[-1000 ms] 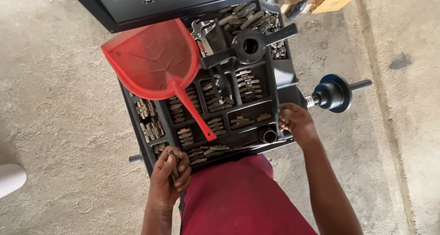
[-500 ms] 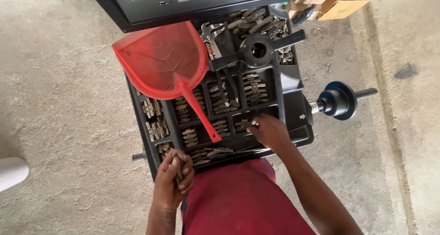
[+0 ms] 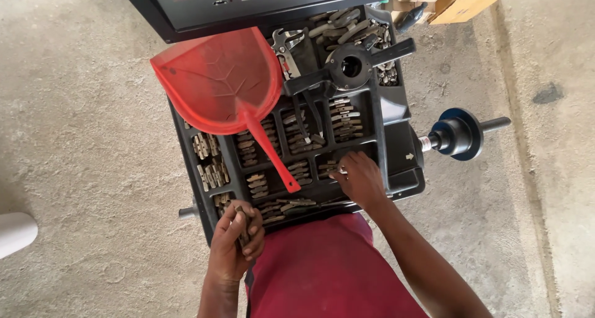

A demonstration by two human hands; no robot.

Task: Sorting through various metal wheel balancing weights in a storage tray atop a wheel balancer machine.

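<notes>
Tray (image 3: 396, 116) compartments: metal weights (image 3: 346, 121) | left fingers (image 3: 248, 228) gripping weights | right fingers (image 3: 344, 167) picking weights

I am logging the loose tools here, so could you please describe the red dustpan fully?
The red dustpan looks like thin translucent plastic, with a wide ribbed scoop and a narrow straight handle. It lies flat across the black compartment tray, scoop at the upper left, handle pointing toward the person. Neither hand touches it.
</notes>
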